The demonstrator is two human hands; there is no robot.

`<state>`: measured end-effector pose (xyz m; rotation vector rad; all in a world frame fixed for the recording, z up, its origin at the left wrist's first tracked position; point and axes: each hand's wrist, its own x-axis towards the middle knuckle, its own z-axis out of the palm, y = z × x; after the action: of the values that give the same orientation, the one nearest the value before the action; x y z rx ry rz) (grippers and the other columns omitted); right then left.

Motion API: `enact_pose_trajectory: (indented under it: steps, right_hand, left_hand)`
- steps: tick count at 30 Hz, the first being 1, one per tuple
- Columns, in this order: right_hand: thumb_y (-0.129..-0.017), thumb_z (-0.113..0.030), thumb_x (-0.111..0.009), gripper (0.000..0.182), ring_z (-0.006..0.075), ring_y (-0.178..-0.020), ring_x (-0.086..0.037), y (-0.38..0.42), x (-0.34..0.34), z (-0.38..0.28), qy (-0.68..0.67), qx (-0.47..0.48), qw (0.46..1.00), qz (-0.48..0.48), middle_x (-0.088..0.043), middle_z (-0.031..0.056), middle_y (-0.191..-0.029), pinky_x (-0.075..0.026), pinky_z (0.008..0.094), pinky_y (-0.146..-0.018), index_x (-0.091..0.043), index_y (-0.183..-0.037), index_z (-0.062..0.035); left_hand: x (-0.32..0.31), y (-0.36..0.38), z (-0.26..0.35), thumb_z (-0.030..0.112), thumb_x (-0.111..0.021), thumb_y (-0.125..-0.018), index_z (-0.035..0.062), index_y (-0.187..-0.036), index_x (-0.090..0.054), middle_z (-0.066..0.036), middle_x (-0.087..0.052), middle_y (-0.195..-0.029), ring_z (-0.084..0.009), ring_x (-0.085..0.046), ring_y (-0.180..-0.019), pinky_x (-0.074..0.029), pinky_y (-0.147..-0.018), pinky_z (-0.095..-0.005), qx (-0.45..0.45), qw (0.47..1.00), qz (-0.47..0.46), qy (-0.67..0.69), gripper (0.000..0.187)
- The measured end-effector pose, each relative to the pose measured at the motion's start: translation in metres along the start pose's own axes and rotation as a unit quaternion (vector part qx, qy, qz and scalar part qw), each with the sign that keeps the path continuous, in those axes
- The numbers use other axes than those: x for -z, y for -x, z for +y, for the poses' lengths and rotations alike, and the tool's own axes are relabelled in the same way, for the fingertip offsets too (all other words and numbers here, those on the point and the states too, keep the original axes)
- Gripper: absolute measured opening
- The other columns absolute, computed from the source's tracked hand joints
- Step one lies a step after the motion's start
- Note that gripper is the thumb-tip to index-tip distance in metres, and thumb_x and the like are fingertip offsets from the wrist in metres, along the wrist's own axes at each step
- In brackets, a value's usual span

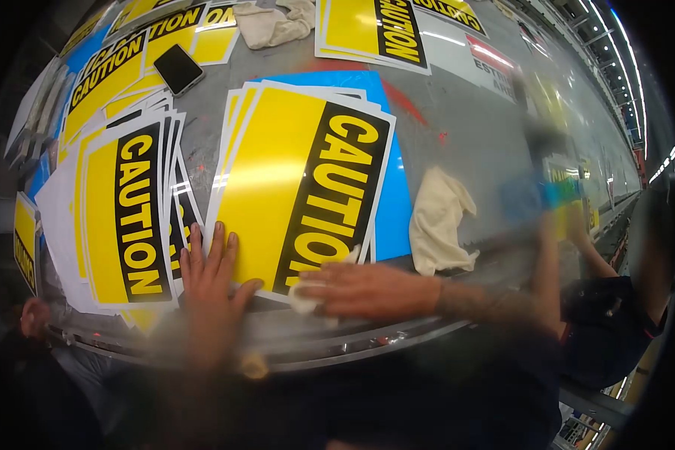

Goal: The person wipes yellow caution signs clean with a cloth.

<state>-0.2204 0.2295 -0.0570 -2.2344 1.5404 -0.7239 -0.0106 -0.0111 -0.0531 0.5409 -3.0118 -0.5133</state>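
A stack of yellow and black caution signs point(266, 165) lies in front of me, on top of a blue sheet point(392, 202). My left hand point(214, 281) rests flat with fingers spread at the lower left corner of this stack. My right hand point(360, 291) presses a white cloth point(307, 296) on the lower right part of the top sign, over the end of its lettering. Another stack of caution signs point(101, 217) is left of my left hand. A second, cream cloth point(442, 217) lies crumpled to the right of the blue sheet.
A black phone point(178, 70) lies behind the left stack. More caution signs point(371, 30) and a cloth point(274, 24) are at the back of the grey table point(472, 165). On the right, a co-worker's arms point(551, 262) reach over the table. Another person's hand point(34, 319) is at the left edge.
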Motion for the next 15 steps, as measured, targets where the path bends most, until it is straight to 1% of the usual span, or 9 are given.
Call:
enact_pose_trajectory:
  steps: [2, 3, 5, 7, 10, 12, 13, 14, 15]
  right_hand:
    - [-0.095, 0.003, -0.063, 0.044, 0.0363, -0.149, -0.054, 0.006, 0.021, 0.064, 0.105, -0.102, 0.988, 0.052, -0.055, 0.0152, -0.156, -0.06, 0.0425, -0.103, -0.062, -0.137, -0.01]
    - [-0.095, 0.003, -0.063, 0.043, 0.0366, -0.145, -0.056, -0.007, 0.059, 0.087, -0.04, -0.275, 0.952, 0.128, -0.056, 0.016, -0.155, -0.058, 0.0436, -0.107, -0.062, -0.136, -0.0097]
    - [-0.096, 0.003, -0.063, 0.041, 0.0371, -0.141, -0.059, -0.016, 0.075, 0.098, -0.109, -0.356, 0.908, 0.191, -0.057, 0.0172, -0.153, -0.053, 0.0457, -0.113, -0.062, -0.135, -0.009]
    - [-0.096, 0.003, -0.062, 0.041, 0.0374, -0.139, -0.059, -0.02, 0.054, 0.117, 0.064, -0.184, 0.963, 0.187, -0.057, 0.0179, -0.153, -0.048, 0.0476, -0.117, -0.061, -0.136, -0.0085]
    - [-0.097, -0.004, -0.065, 0.043, 0.0368, -0.151, -0.05, -0.06, -0.007, 0.035, 0.095, -0.011, 0.994, 0.045, -0.055, 0.0174, -0.155, -0.043, 0.0488, -0.124, -0.06, -0.139, -0.0085]
    - [-0.102, -0.012, -0.062, 0.038, 0.036, -0.15, -0.052, -0.083, -0.013, 0.028, 0.096, 0.017, 0.995, 0.015, -0.054, 0.0168, -0.158, -0.045, 0.0481, -0.122, -0.063, -0.14, -0.0099]
    - [-0.1, -0.01, -0.062, 0.034, 0.0366, -0.149, -0.053, -0.089, -0.004, 0.043, 0.097, -0.022, 0.994, 0.036, -0.058, 0.0161, -0.154, -0.047, 0.0475, -0.121, -0.065, -0.134, -0.0101]
    - [-0.097, -0.005, -0.063, 0.034, 0.0371, -0.145, -0.056, -0.096, -0.007, 0.084, 0.143, -0.019, 0.982, 0.121, -0.061, 0.0151, -0.149, -0.05, 0.0462, -0.117, -0.067, -0.13, -0.0102]
    - [-0.093, -0.003, -0.067, 0.046, 0.0389, -0.137, -0.059, -0.099, 0.008, 0.133, 0.127, -0.029, 0.982, 0.136, -0.062, 0.0178, -0.146, -0.048, 0.0474, -0.117, -0.063, -0.138, -0.0072]
  left_hand:
    - [0.0, 0.0, -0.001, 0.034, -0.084, -0.091, 0.0035, -0.16, -0.052, -0.014, -0.037, -0.175, -0.044, -0.018, -0.166, -0.017, -0.131, -0.0637, -0.012, 1.0, 0.004, 0.003, 0.082]
    - [-0.002, -0.001, -0.002, 0.035, -0.084, -0.09, 0.0032, -0.16, -0.051, -0.015, -0.036, -0.176, -0.0442, -0.017, -0.166, -0.016, -0.131, -0.064, -0.021, 1.0, 0.007, -0.001, 0.084]
    - [0.001, 0.003, -0.005, 0.039, -0.088, -0.085, 0.0018, -0.163, -0.045, -0.017, -0.03, -0.178, -0.0455, -0.014, -0.166, -0.016, -0.131, -0.0656, -0.042, 0.999, 0.0, 0.005, 0.097]
    - [0.011, 0.004, -0.003, 0.046, -0.09, -0.078, 0.0012, -0.166, -0.039, -0.019, -0.026, -0.178, -0.0466, -0.012, -0.166, -0.017, -0.13, -0.0659, -0.046, 0.998, -0.036, -0.003, 0.11]
    - [0.002, 0.01, -0.007, 0.042, -0.095, -0.072, 0.0022, -0.164, -0.04, -0.018, -0.031, -0.176, -0.0431, -0.019, -0.166, -0.022, -0.13, -0.0653, -0.061, 0.998, -0.013, -0.012, 0.115]
    - [-0.004, 0.011, -0.01, 0.036, -0.097, -0.069, 0.0035, -0.164, -0.041, -0.018, -0.035, -0.174, -0.039, -0.025, -0.165, -0.023, -0.13, -0.0638, -0.05, 0.998, 0.003, 0.046, 0.115]
    - [0.001, 0.01, -0.006, 0.031, -0.099, -0.069, 0.0033, -0.16, -0.044, -0.018, -0.037, -0.173, -0.0369, -0.028, -0.164, -0.024, -0.13, -0.0625, -0.039, 0.996, 0.016, 0.079, 0.11]
    - [-0.001, 0.011, -0.01, 0.03, -0.099, -0.068, 0.0016, -0.155, -0.048, -0.018, -0.037, -0.173, -0.0386, -0.027, -0.164, -0.025, -0.13, -0.0627, -0.05, 0.995, 0.024, 0.084, 0.105]
    - [0.002, 0.011, -0.01, 0.031, -0.099, -0.069, 0.0003, -0.151, -0.051, -0.018, -0.039, -0.172, -0.0402, -0.026, -0.164, -0.026, -0.13, -0.0629, -0.053, 0.995, 0.024, 0.075, 0.1]
